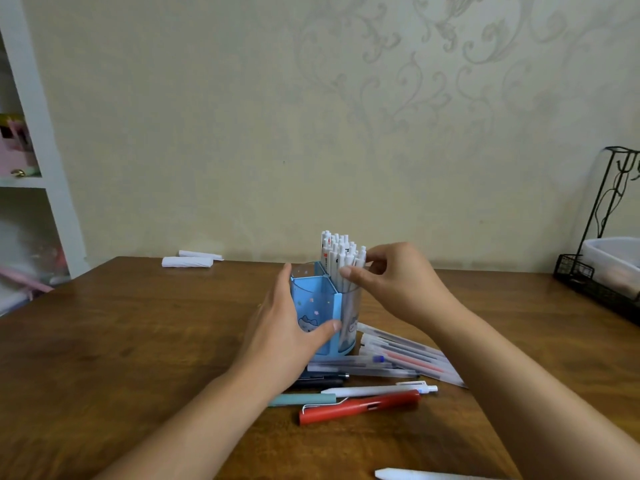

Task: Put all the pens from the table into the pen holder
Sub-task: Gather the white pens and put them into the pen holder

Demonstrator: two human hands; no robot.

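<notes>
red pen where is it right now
In the head view the red pen lies on the table, nearest the camera, just below the white pen.

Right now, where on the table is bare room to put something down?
Bare: left of the pen holder, up to the paper rolls, and right, before the black rack. Crowded: loose pens in front.

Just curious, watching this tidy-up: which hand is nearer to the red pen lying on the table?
Left. The left hand grips the pen holder just above and left of the red pen. The right hand is higher up, at the white pens.
</notes>
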